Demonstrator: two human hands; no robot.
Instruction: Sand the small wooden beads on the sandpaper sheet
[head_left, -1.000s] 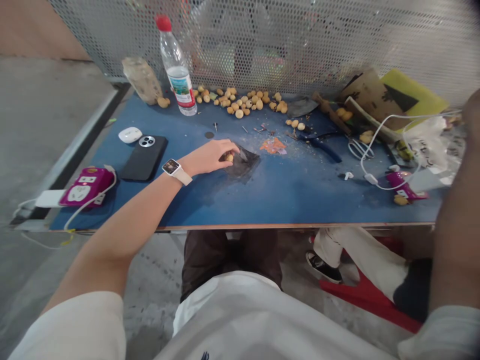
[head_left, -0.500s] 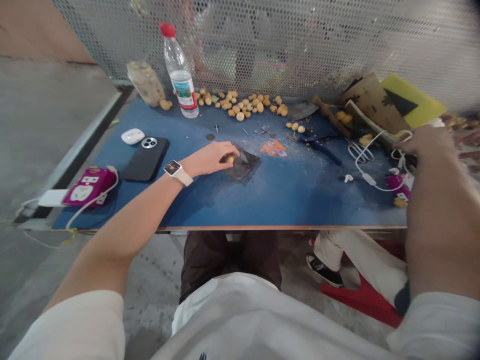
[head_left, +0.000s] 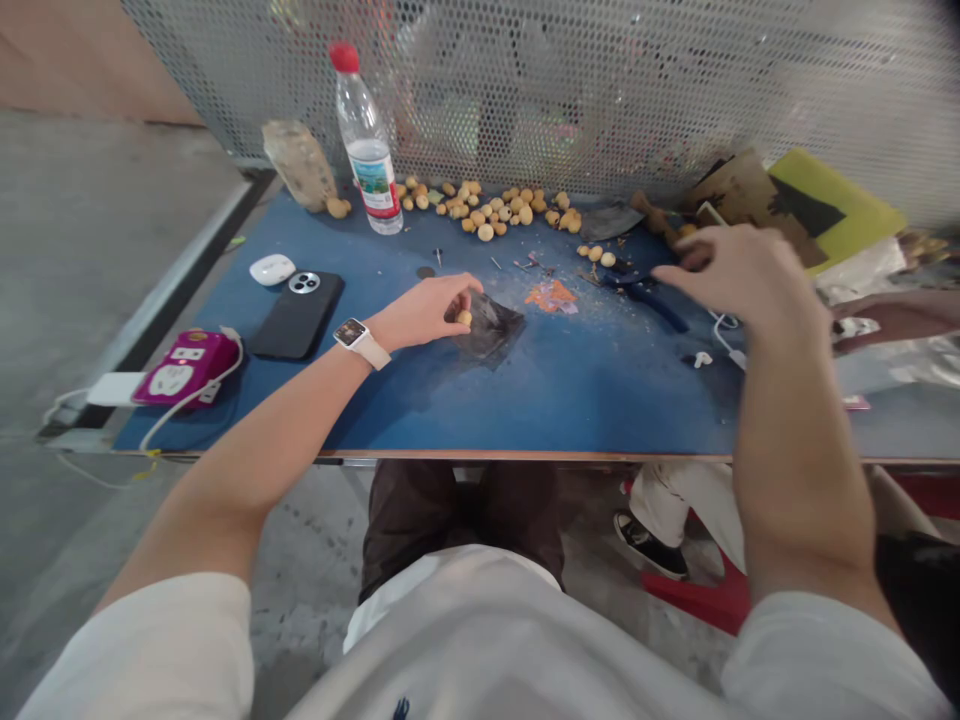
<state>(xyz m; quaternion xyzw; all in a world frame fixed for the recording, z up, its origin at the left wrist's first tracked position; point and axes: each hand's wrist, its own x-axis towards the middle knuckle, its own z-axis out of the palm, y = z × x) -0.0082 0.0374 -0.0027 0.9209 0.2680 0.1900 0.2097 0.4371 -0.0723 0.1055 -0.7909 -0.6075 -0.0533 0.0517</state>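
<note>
Left hand [head_left: 424,312] pinched a small tan bead [head_left: 465,318] against a dark sheet [head_left: 489,330] mid-table [head_left: 570,410] — right hand [head_left: 739,265] half open at 2 o'clock, just above blue-handled pliers [head_left: 654,300], seemingly empty.

My phone [head_left: 298,315] lies left of the crumpled sheet [head_left: 487,330] on the counter [head_left: 600,410]. Behind them, a bottle [head_left: 366,140] stands before perforated mesh [head_left: 570,85].

Single head-worn view, facing forward and down, close above a blue worktable [head_left: 600,420]
</note>
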